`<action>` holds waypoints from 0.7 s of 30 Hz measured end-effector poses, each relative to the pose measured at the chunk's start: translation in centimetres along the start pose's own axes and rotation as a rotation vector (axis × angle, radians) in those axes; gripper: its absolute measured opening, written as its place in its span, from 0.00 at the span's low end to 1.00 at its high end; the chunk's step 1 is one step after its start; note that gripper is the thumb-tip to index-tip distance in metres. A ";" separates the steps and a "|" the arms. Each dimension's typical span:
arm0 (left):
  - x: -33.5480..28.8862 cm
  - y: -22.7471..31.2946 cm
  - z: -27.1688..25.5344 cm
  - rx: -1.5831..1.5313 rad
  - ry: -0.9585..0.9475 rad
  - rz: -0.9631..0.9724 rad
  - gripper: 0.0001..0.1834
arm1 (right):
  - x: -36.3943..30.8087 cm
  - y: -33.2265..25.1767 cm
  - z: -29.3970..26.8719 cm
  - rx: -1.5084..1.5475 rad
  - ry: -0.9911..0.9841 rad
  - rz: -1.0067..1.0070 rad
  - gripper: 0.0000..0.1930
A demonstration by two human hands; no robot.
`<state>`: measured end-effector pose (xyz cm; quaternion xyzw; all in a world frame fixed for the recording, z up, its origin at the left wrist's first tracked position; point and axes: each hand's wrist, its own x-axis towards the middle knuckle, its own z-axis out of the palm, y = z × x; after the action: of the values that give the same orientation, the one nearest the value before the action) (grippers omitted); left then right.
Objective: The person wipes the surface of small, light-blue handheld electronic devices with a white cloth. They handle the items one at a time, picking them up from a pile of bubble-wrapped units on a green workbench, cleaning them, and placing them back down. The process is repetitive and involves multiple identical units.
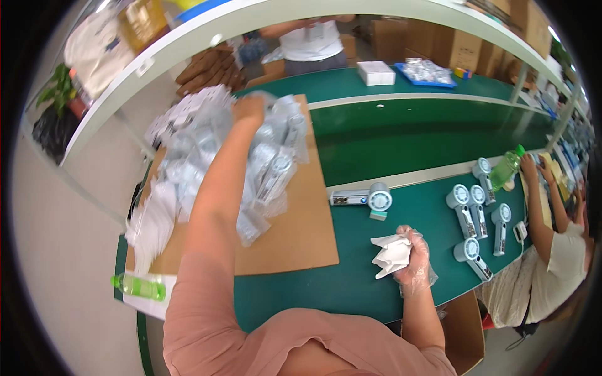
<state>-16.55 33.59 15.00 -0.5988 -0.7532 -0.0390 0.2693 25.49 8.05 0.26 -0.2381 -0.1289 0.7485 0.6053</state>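
My left arm stretches to the far end of a pile of clear plastic bags point(200, 141), some holding pale blue handheld fans point(276, 174). My left hand point(249, 109) is over the bags at the back; its fingers are blurred, so I cannot tell whether they grip one. Near the front of the table, my right hand point(415, 258), in a clear plastic glove, is closed on a crumpled white tissue point(392, 254). Beyond it an unbagged handheld fan point(379, 198) lies on its side, with a small teal-and-white block point(378, 215) beside it.
Cardboard point(301, 244) lies under the pile. Several fans point(464, 210) lie at the right, near a green bottle point(506, 168) and a co-worker's hands point(538, 166). Another green bottle point(141, 287) lies front left. A shelf edge point(351, 9) crosses above; another person stands across the table.
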 end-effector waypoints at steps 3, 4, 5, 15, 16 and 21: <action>-0.6 0.5 4.2 -0.060 -0.123 -0.163 0.12 | 0.7 -0.3 -1.4 0.200 0.005 -0.115 0.09; -1.0 2.6 3.6 -0.095 -0.075 -0.090 0.12 | 0.8 -0.7 -1.8 0.287 0.028 -0.062 0.10; -2.1 4.4 1.8 -0.129 -0.034 -0.015 0.11 | 0.2 -1.2 -1.1 0.284 -0.044 -0.071 0.13; -17.7 5.5 -5.0 -1.037 0.057 0.460 0.09 | -0.4 -0.9 -1.2 0.276 -0.333 0.014 0.30; -19.6 5.7 -5.4 -1.067 0.002 0.482 0.09 | -0.9 -1.2 -0.3 0.397 -0.420 0.004 0.26; -26.1 7.8 -7.0 -1.153 -0.224 0.521 0.09 | -2.6 -1.9 0.1 0.532 -0.486 -0.009 0.19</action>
<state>-3.27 10.08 7.06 -0.8113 -0.4645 -0.3085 -0.1755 27.45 6.00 1.76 0.1130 -0.0708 0.7881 0.6010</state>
